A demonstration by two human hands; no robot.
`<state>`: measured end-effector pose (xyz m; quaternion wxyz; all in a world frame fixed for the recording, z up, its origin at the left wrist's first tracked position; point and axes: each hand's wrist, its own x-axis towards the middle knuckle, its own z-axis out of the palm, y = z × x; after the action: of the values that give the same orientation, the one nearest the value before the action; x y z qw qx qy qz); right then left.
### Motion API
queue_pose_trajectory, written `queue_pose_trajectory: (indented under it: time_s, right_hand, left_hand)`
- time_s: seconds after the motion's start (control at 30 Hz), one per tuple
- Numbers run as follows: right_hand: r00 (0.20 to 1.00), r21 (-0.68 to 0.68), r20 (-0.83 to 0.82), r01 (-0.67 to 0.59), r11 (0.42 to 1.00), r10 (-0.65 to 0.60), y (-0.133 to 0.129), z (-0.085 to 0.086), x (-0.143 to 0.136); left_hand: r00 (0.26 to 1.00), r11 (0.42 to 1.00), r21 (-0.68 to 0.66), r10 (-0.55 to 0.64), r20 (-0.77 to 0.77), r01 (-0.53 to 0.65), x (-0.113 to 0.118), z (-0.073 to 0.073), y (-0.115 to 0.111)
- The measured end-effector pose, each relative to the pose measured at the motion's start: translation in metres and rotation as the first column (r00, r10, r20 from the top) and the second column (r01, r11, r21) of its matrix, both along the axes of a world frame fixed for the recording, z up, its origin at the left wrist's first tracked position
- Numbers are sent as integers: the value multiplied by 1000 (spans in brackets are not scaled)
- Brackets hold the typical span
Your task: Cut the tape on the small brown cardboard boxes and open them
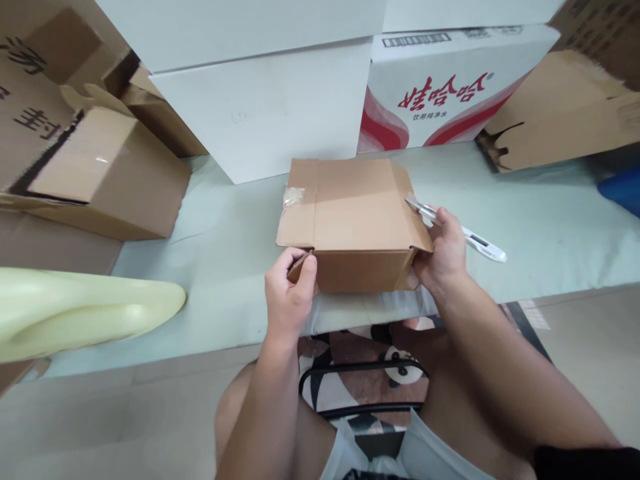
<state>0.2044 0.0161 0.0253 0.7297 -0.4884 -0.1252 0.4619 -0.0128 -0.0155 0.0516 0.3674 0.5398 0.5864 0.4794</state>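
- A closed-looking brown cardboard box [360, 207] sits between a person's two hands at the near side of a table under a pale green cloth [230, 233]; whether its base rests flat cannot be told.
- The left hand [293, 290], fingers curled and thumb pressed down, pinches a small brown cardboard flap [296, 268] at the box's near left corner; a firm grip there should steady the panel.
- The right hand [445, 253], partly closed, has hold of a slim white-handled utility knife [483, 245] and touches the box's near right corner.
- The knife's metal tip points across the right-hand flap; how much blade is out cannot be told. Good practice calls for retracting it while fingers work the corners.
- Crumpled clear tape [294, 195] clings to the far left edge; pressing evenly on both sides would likely avoid creasing the board.
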Motion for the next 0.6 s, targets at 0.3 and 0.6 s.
queue_pose_trajectory:
  time_s: [0.3,0.6]
  right_hand:
    - [1000,-14,5,10,1000,-10,0,-1,1]
    - [999,16,31,-14,1000,13,1,-5,3]
  left_hand:
    - [1000,1000,7,-1,6,1,0,2,-1]
    - [1000,1000,16,-5,9,4,0,0,-1]
